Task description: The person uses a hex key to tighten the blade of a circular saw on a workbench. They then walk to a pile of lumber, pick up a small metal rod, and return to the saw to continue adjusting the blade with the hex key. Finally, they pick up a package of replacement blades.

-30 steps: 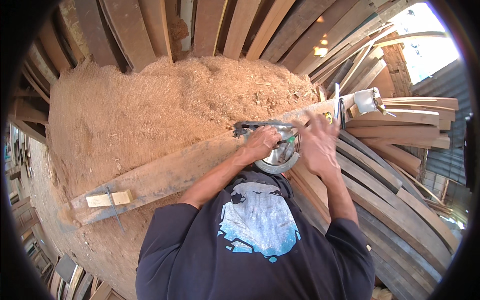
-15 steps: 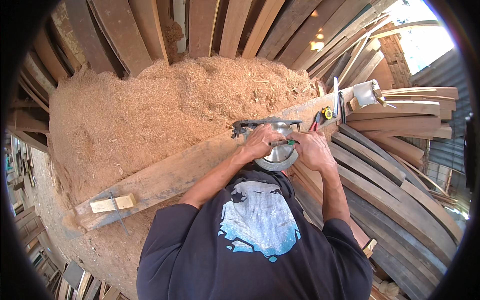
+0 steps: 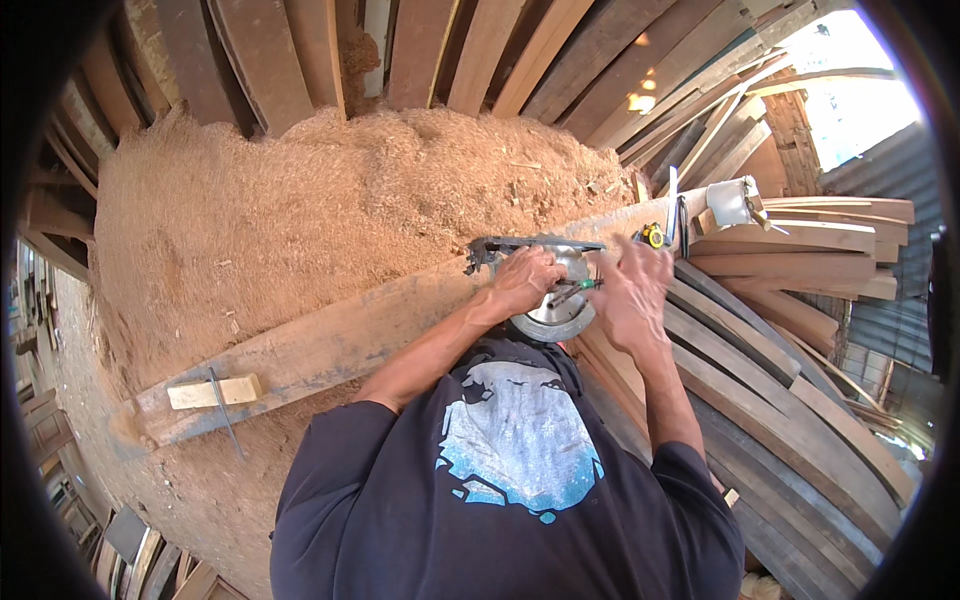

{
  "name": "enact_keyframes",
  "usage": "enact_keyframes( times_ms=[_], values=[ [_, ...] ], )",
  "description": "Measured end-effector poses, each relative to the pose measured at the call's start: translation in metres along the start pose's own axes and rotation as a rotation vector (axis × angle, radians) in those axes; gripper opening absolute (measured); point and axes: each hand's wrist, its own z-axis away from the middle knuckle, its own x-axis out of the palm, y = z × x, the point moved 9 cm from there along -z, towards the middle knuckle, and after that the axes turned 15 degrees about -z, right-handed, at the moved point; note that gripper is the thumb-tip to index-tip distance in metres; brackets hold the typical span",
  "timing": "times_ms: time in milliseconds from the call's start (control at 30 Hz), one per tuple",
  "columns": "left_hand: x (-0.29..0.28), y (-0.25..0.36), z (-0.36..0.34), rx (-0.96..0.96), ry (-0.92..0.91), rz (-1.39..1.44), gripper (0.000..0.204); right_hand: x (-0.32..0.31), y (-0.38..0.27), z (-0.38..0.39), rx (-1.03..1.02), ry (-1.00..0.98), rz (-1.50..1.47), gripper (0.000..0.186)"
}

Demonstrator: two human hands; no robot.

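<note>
Little room parts the left hand [image 3: 522, 283], curled on the saw's [image 3: 553, 318] edge, from the right hand [image 3: 630, 300], grip unclear.

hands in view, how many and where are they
2: the left hand at the circular saw, the right hand, blurred, beside the green-marked tool. No others show.

The left hand [image 3: 527, 281] rests on a circular saw [image 3: 552, 318].

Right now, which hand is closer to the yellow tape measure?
The right hand, just below the tape measure; the left hand is farther away, at the circular saw.
</note>
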Motion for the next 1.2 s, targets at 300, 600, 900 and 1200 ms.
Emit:
enact_keyframes(
  times_ms=[300, 600, 900, 1200],
  values=[
    [-0.011, 0.005, -0.003, -0.042, 0.014, -0.014, 0.021, 0.044, 0.054, 0.042, 0.656, -0.167, -0.720, 0.034],
    [0.001, -0.001, -0.001, -0.036, -0.030, 0.116, 0.028, 0.029, 0.045, 0.011, 0.242, -0.338, -0.298, 0.029],
    [-0.015, 0.004, 0.000, -0.018, 0.084, 0.016, 0.023, -0.016, -0.010, -0.006, 0.072, 0.208, 0.285, 0.042],
    [-0.018, 0.006, 0.001, 0.016, 0.157, 0.014, 0.023, 0.057, 0.036, 0.010, 0.429, -0.429, -0.697, 0.038]
  ],
)
